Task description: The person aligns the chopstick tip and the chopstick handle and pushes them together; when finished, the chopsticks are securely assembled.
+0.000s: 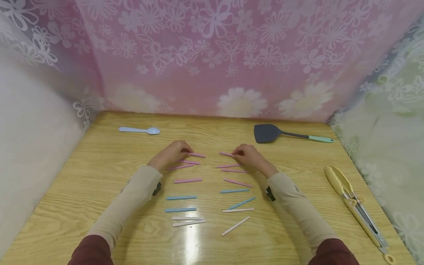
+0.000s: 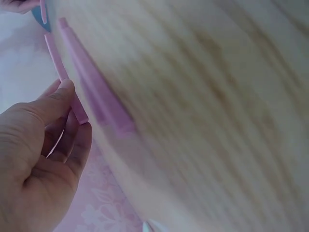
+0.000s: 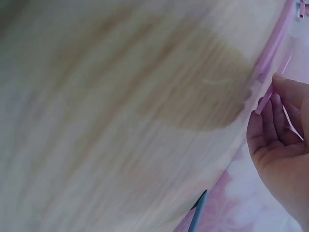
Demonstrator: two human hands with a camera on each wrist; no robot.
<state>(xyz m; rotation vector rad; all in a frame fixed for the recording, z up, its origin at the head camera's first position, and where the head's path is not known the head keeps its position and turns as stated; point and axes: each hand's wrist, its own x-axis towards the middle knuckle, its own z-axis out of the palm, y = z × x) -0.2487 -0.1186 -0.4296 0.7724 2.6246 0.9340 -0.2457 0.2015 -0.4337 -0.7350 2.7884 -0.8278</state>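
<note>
My left hand (image 1: 173, 152) pinches a slim pink plastic stick (image 2: 57, 57) between thumb and fingertips at the far end of the left column. Just nearer lie two more pink sticks (image 1: 188, 162), partly overlapped by the hand in the head view. My right hand (image 1: 249, 154) holds another pink stick (image 3: 286, 63) by one end, its free end pointing left towards the other hand. Two pink sticks (image 1: 229, 166) lie right below it. Further down each column come one pink stick (image 1: 188, 180), two blue sticks (image 1: 181, 198) and two white sticks (image 1: 188, 218).
A pale blue spoon (image 1: 153, 130) lies at the back left, a dark spatula (image 1: 266, 133) with a mint handle at the back right. Yellow-tipped tongs (image 1: 354, 206) lie along the right side. A pink flowered cloth (image 1: 212, 66) hangs behind the wooden table (image 1: 82, 176).
</note>
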